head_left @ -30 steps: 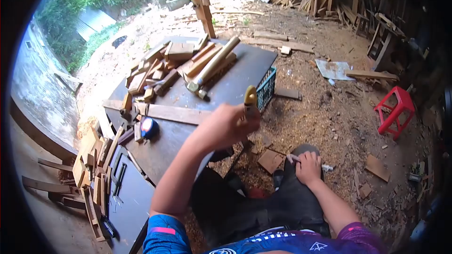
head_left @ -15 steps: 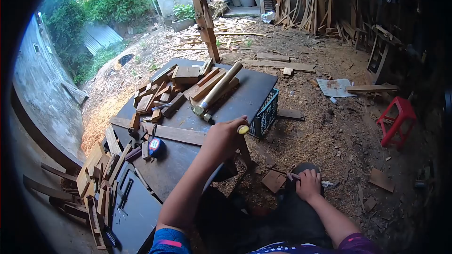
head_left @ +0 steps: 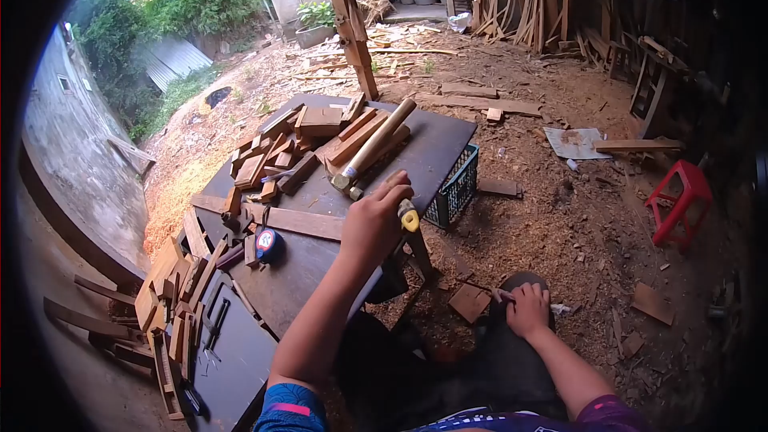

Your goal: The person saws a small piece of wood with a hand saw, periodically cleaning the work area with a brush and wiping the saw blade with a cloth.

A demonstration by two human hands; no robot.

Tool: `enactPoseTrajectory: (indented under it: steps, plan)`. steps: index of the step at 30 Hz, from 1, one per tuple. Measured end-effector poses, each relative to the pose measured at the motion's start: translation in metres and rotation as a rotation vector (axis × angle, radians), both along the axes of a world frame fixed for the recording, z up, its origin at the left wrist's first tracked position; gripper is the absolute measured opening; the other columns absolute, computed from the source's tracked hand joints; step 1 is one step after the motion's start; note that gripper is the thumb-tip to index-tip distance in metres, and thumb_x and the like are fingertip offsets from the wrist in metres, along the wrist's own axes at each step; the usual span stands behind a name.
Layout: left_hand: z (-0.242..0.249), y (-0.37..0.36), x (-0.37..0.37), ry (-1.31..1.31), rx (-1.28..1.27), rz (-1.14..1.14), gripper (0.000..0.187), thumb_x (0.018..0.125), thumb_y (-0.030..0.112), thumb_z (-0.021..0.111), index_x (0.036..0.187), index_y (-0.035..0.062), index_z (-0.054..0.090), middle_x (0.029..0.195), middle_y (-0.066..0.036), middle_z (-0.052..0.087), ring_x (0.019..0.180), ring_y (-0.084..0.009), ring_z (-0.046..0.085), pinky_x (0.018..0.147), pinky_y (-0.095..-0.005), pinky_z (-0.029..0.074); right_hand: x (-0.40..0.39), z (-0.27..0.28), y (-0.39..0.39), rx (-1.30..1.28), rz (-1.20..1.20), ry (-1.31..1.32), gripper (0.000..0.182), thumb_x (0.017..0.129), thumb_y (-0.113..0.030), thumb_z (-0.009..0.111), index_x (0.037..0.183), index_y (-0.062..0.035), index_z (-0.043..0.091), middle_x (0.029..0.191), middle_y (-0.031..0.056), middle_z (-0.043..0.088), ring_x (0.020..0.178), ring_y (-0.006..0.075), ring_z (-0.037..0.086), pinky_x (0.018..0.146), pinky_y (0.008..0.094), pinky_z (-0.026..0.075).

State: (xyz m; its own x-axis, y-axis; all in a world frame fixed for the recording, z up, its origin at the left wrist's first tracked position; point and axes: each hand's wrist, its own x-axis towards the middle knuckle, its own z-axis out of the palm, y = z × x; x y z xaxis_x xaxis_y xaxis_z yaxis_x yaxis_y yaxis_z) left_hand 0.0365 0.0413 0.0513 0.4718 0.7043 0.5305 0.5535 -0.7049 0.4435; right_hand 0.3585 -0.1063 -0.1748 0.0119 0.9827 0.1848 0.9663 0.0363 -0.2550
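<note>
My left hand [head_left: 372, 220] is raised over the right edge of the dark table [head_left: 308, 268], its fingers bent round a tool with a yellow end [head_left: 410, 219]; the rest of the tool is mostly hidden. Just beyond the hand, a hammer [head_left: 372, 144] lies across wooden pieces. My right hand [head_left: 528, 309] rests on my knee, with a thin stick-like object [head_left: 502, 295] between its fingers. To the left of my left hand are a long flat board [head_left: 300, 222] and a blue round tape measure [head_left: 269, 246].
Wooden blocks [head_left: 322, 122] are heaped on the table's far part. A green crate [head_left: 456, 192] stands below the table's right edge. Wood strips and a clamp [head_left: 214, 324] lie at the left. A red stool [head_left: 680, 202] stands on the shavings-covered ground at the right, near a plank [head_left: 638, 146].
My left hand has tilted, its fingers now pointing more upward, and the yellow end shows below them. My right hand stays on the knee. The view has shifted slightly.
</note>
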Motion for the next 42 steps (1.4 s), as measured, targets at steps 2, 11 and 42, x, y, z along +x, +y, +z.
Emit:
enactPoseTrajectory:
  steps: [2,11,42]
  plan:
    - [0.015,0.001,0.001,0.232,-0.364,0.347,0.019,0.091,-0.001,0.069,0.110,0.0029,0.071,0.120,-0.012,0.074,0.114,-0.0279,0.072,0.090,-0.0373,0.059,0.000,-0.001,0.000,0.012,0.001,0.004,0.020,0.083,-0.022,0.068,0.098,-0.0093,0.067,0.107,0.0106,0.059,0.109,0.0315,0.054,0.095,0.0479,0.039]
    - [0.005,0.004,-0.008,0.297,0.015,0.348,0.013,0.094,0.002,0.068,0.107,0.0032,0.070,0.120,-0.013,0.075,0.103,-0.0295,0.075,0.083,-0.0381,0.059,0.000,0.005,-0.001,-0.032,-0.020,0.009,0.021,0.083,-0.021,0.070,0.101,-0.0102,0.067,0.106,0.0096,0.059,0.111,0.0300,0.054,0.095,0.0467,0.039]
    - [0.067,-0.033,-0.049,0.042,0.013,0.676,0.031,0.084,0.011,0.072,0.111,0.0000,0.061,0.077,-0.014,0.066,0.072,-0.0252,0.067,0.069,-0.0405,0.053,0.011,0.002,0.000,0.034,0.008,0.082,0.023,0.083,-0.017,0.060,0.104,-0.0098,0.065,0.105,0.0078,0.059,0.109,0.0292,0.054,0.094,0.0444,0.039]
